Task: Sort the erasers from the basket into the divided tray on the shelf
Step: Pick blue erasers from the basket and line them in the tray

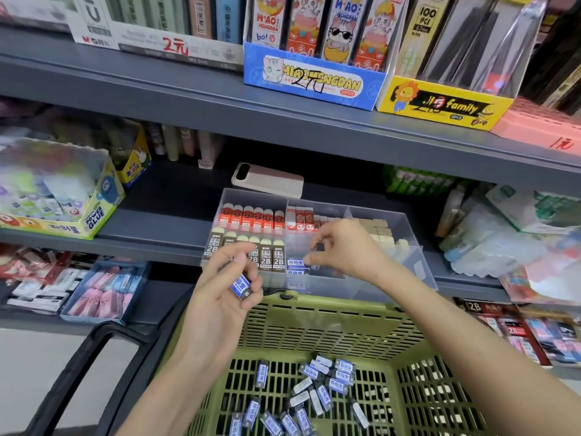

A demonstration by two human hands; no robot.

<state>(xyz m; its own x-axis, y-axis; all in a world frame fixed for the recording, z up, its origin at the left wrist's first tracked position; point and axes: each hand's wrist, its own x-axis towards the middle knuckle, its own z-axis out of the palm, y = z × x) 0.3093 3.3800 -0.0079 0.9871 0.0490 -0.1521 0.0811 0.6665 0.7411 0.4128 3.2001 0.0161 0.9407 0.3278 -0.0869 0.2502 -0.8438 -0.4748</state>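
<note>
Within left hand (pixel 217 298), blue eraser (pixel 241 287).

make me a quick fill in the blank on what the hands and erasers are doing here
The left hand holds an eraser with a white and ____ label.
The right hand pinches a dark eraser over the clear divided ____.
The loose erasers lie in a ____ basket.
Missing: blue; tray; green.

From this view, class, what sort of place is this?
Probably a stationery shop: shelves of priced display boxes, a divided tray of packaged erasers, and a green shopping basket.
</note>
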